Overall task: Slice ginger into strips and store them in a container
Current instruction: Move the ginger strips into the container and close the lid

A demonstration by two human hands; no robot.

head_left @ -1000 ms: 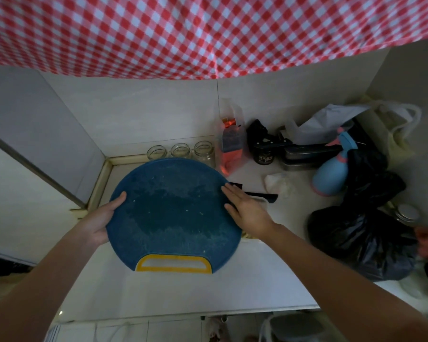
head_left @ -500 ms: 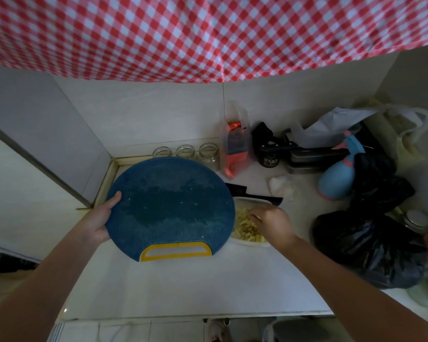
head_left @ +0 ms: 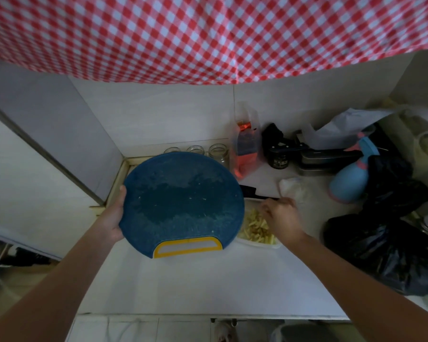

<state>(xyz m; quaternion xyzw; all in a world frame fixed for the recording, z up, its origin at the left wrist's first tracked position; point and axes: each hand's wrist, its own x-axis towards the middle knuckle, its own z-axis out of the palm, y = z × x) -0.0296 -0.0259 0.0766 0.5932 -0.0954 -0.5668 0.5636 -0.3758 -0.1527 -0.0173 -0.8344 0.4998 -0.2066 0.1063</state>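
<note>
Left hand [head_left: 112, 218] grips the left rim of the blue cutting board [head_left: 183, 201], thumb on the top face, fingers hidden beneath. The board is held tilted over the counter, as 1.0 s ago. Right hand [head_left: 281, 218] has left the board's right edge and now sits over the container [head_left: 262, 245], fingers bent down into the ginger strips [head_left: 256, 227]. They are blurred; cannot tell if they pinch any. The board's right rim hides the container's left side. Behind: glass jars [head_left: 195, 149], dark knife [head_left: 250, 191], spray bottle [head_left: 349, 178]. Black bag [head_left: 386, 243] far right.
</note>
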